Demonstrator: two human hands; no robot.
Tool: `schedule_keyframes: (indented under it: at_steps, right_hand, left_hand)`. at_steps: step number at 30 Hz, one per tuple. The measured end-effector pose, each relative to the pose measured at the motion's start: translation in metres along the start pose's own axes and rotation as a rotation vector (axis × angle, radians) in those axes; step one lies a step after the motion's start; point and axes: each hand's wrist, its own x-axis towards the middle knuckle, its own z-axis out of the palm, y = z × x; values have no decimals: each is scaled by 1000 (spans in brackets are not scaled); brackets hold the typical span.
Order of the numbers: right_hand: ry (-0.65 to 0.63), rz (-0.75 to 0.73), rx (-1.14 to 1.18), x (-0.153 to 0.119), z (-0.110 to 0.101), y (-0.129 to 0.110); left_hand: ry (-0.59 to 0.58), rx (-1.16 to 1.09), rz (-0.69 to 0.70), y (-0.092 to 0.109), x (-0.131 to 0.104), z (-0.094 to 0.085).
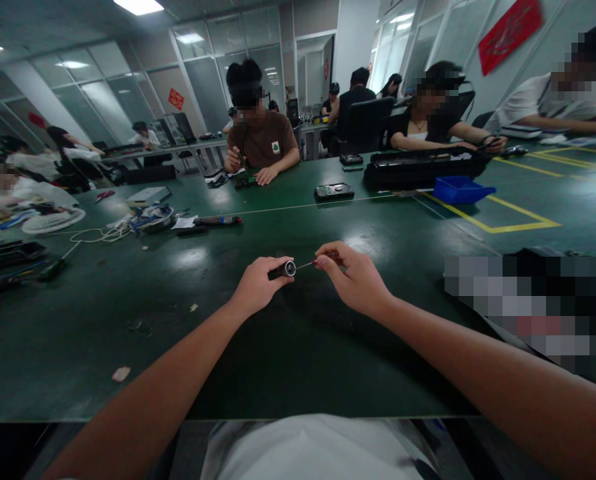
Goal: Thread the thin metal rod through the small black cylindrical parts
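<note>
In my left hand (257, 285) is a small dark cylinder (289, 269), its round end with a pale ring turned toward my right side. My left thumb and fingers are closed around it. My right hand (354, 275) grips a screwdriver (332, 256) by its reddish-brown handle. The thin metal shaft points left at the cylinder's round end; whether the tip touches it, I cannot tell. Both hands are held above the green tabletop (298, 360), near the middle of the view.
A hard drive (334, 192), a blue bin (461, 190) and a long black housing (423, 168) lie farther back. Left of my hands are a dark pen-shaped tool (218, 221) and tangled cables (151, 218). A co-worker (263, 133) sits opposite; a blurred-out object (528, 300) lies at right.
</note>
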Motion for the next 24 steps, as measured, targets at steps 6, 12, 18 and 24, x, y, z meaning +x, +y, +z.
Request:
schedule_keyframes:
  at_steps: [6, 12, 18, 24]
  right_hand:
    - [-22, 12, -20, -1, 1, 1]
    - [-6, 36, 36, 1, 3, 5]
    - [3, 80, 61, -1, 5, 4]
    - [60, 77, 51, 0, 2, 5]
  left_hand:
    - [3, 5, 8, -1, 0, -1]
    - [25, -3, 13, -2, 0, 1]
    - [19, 8, 9, -1, 0, 1]
    - [-6, 9, -27, 1, 0, -1]
